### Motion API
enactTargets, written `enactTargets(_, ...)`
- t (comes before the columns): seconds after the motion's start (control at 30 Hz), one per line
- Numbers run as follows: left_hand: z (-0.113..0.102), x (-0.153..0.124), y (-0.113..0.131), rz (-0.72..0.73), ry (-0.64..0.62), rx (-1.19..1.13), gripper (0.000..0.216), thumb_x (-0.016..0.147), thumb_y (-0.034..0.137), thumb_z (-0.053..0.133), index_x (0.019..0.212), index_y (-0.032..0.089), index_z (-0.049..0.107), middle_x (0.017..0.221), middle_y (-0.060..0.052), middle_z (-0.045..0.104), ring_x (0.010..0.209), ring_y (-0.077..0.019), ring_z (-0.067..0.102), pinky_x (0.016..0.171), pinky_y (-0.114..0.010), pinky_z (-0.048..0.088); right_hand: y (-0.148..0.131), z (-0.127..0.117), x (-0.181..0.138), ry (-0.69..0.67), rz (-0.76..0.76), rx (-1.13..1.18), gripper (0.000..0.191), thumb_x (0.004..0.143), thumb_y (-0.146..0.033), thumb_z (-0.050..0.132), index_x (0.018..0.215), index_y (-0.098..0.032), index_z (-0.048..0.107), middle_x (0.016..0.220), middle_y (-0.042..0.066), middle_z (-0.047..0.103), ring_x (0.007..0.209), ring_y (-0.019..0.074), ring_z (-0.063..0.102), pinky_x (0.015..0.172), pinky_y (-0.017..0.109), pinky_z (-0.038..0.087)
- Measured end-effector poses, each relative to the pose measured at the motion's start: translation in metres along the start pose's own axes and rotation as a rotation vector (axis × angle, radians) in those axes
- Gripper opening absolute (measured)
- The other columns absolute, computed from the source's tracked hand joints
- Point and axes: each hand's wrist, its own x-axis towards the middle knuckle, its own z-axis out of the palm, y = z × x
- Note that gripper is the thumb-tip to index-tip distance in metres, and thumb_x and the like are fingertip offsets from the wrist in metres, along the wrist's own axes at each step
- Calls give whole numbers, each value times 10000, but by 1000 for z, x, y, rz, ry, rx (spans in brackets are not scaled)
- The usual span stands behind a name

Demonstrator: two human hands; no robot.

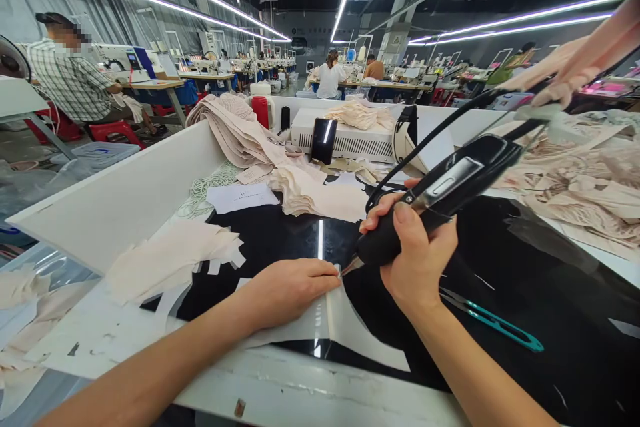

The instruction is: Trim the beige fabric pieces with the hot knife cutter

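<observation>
A broad, glossy black work surface (565,287) takes up the foreground, fenced on the left by a long white panel (120,197), and the fabric is everywhere! A thick, draped pile of beige-pink cloth (240,130) stands at the back; nearer lie a layered stack of cream fabric pieces (333,197) and, at the left, a loose heap of cream cut pieces (165,263). Finished or waiting? No telling from here.

Into the middle comes the chunky black handheld tool with a silver side panel (450,183), corded and tilted, nose down. The right hand (417,247) has its fingers curled firmly round the body. And here's the piece in play: a thin, pale, pointed fabric piece (357,333), flat on the black near the front edge. The left hand (290,293) lies over it, fingers together and extended; whether they pinch or merely press, I can't say.

Off to the right, teal-handled metal snips (500,325) lie unused. Smallest of all, the tool's pointed metal tip (353,265), right at the left fingertips and the piece's far end. This one looks mid-job, though how much of it is done doesn't show.
</observation>
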Motion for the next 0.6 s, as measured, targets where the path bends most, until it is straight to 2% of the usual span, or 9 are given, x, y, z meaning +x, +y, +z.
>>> enactTargets(0.33, 1, -1, -1, -19, -1, -1, 373, 1103, 62, 486, 1378, 161, 718, 1441, -105, 754, 1276, -216, 766, 1091, -319, 637, 0, -2, -2, -18, -2, -16, 327, 896, -348, 875, 1074, -251, 617, 789, -69, 706, 572, 136, 658, 572, 299, 599)
enactTargets(0.6, 2, -2, -2, -22, -22, 6, 403, 1075, 40, 492, 1387, 168, 712, 1464, -112, 739, 1295, -222, 756, 1111, -319, 623, -13, -4, -8, 22, 11, 44, 348, 842, -368, 917, 959, -240, 615, 746, -55, 703, 564, 124, 640, 550, 272, 595)
